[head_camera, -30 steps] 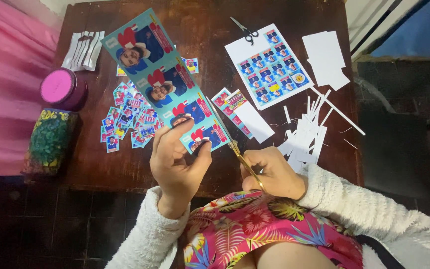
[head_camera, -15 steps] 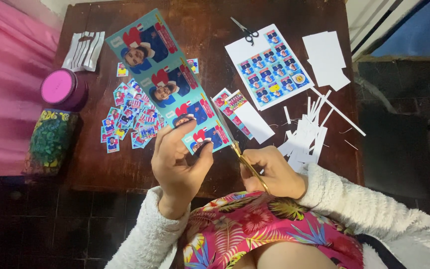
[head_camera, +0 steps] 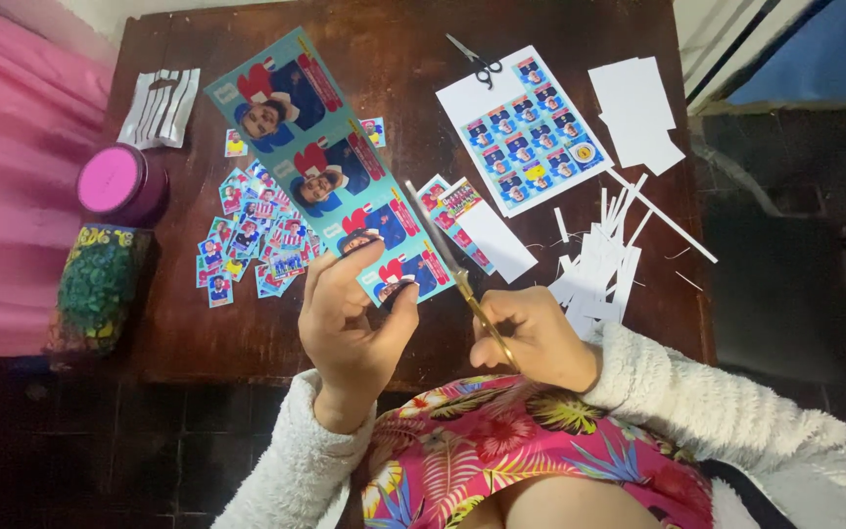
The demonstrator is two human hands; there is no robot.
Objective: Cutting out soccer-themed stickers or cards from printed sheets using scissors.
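Note:
My left hand (head_camera: 350, 323) pinches the near end of a long blue strip of printed picture cards (head_camera: 325, 167), holding it up over the dark wooden table (head_camera: 384, 39). My right hand (head_camera: 536, 338) grips gold-handled scissors (head_camera: 452, 269), whose blades lie along the strip's right edge. A pile of small cut-out picture cards (head_camera: 252, 240) lies on the table left of my left hand.
A printed sheet of small pictures (head_camera: 531, 132) and small black scissors (head_camera: 477, 64) lie at the back right, beside white paper pieces (head_camera: 638, 108) and white offcut strips (head_camera: 599, 264). A pink-lidded jar (head_camera: 115, 181), a bag of green beads (head_camera: 100, 284) and a clear packet (head_camera: 159, 108) sit at the left.
The strip has slid a little further along the scissors' blades, and my left hand's fingers have shifted slightly on its near end. Everything on the table stays put.

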